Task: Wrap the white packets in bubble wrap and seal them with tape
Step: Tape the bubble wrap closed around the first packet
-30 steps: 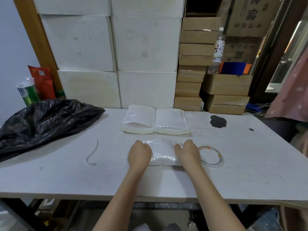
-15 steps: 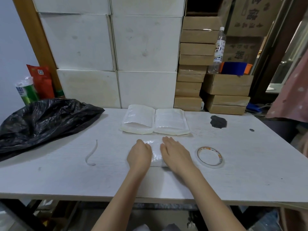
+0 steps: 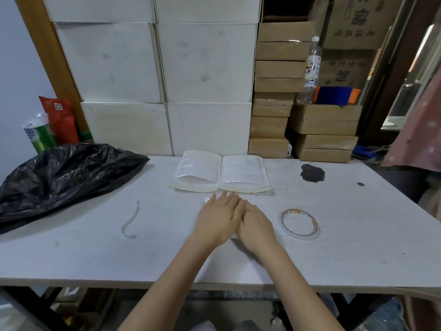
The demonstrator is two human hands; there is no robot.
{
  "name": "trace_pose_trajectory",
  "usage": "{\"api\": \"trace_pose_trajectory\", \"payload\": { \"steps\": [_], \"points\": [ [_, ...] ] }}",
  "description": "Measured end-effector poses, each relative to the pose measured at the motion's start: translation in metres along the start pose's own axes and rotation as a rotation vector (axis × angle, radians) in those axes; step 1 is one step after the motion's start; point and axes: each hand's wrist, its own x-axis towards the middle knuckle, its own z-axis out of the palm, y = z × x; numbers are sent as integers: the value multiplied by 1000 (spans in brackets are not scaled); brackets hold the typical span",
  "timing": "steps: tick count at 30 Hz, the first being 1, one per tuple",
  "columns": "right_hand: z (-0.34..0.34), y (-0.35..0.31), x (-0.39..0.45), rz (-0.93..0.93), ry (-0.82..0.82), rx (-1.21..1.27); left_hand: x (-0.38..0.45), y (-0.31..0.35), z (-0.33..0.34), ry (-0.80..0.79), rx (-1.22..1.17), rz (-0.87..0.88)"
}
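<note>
My left hand (image 3: 218, 218) and my right hand (image 3: 256, 226) lie flat side by side with straight fingers, pressing down on a bubble-wrapped packet (image 3: 207, 200) in the middle of the white table (image 3: 95, 254). The hands hide nearly all of that packet; only a small corner shows at the left fingertips. Two stacks of white packets lie side by side just beyond my fingers, the left stack (image 3: 195, 170) and the right stack (image 3: 243, 174). A roll of clear tape (image 3: 298, 223) lies flat on the table just right of my right hand.
A crumpled black plastic bag (image 3: 59, 177) covers the table's left end. A curled white strip (image 3: 131, 220) lies left of my hands. A dark stain (image 3: 312, 172) marks the far right. White and brown boxes are stacked behind the table, with a water bottle (image 3: 311, 70) on them.
Both hands were curled at the two ends of the wrapped packet. The right hand slid left over it and both hands flattened, now side by side on top.
</note>
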Motion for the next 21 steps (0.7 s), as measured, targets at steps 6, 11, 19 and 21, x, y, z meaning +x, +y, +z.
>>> {"api": "trace_pose_trajectory", "payload": {
  "steps": [6,11,19,21],
  "points": [
    [-3,-3,12,19,-191,22,-10,-4,4,20,-294,-127],
    [-33,-7,14,29,-126,123,-11,-7,7,43,-242,-132],
    [-19,-14,-5,114,-193,275,-10,-10,10,1,-206,-110],
    [-23,-15,-6,107,-229,317,-6,-11,10,-38,-221,-118]
  ]
}}
